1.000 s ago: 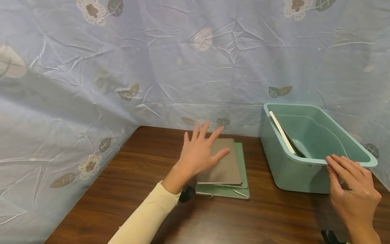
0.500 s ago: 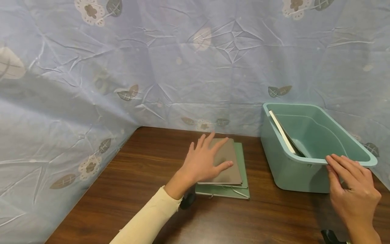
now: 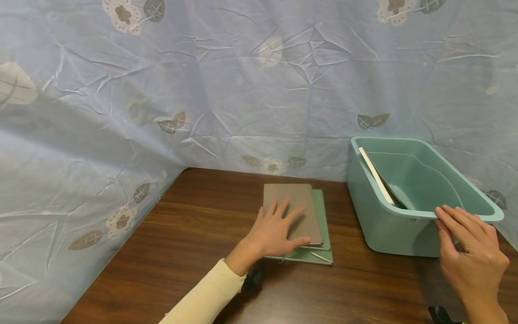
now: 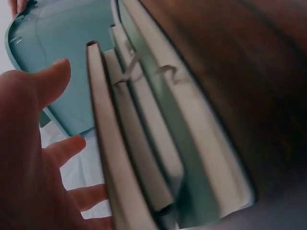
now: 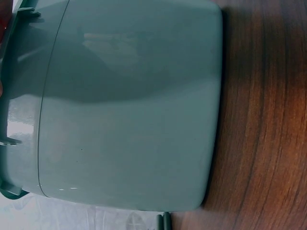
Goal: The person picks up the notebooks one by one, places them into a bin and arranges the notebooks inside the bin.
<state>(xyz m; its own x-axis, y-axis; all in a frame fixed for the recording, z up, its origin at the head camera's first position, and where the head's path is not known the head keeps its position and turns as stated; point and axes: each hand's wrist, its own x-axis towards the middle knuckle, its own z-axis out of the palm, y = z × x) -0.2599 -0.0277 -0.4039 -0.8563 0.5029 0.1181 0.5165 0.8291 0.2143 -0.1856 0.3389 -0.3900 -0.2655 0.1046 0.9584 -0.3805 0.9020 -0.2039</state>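
A stack of several hardcover books lies on the table, a grey-brown book (image 3: 285, 191) on top and a larger green book (image 3: 321, 211) below. My left hand (image 3: 273, 236) is over the stack with its fingers spread above the top cover; whether they touch it I cannot tell. In the left wrist view the page edges face the camera, with ribbon markers hanging by the green book (image 4: 184, 167). On the right, my right hand (image 3: 471, 247) holds the near rim of the blue-green plastic bin (image 3: 388, 231), fingers over the edge and thumb outside.
A book with white page edges (image 3: 376, 176) leans inside the bin along its left wall. The dark wooden table (image 3: 194, 229) meets a pale blue, floral-patterned cloth (image 3: 243, 90) behind it and at the left.
My left hand has moved down and slightly right, toward the near part of the book stack. The right hand and the bin have stayed in place.
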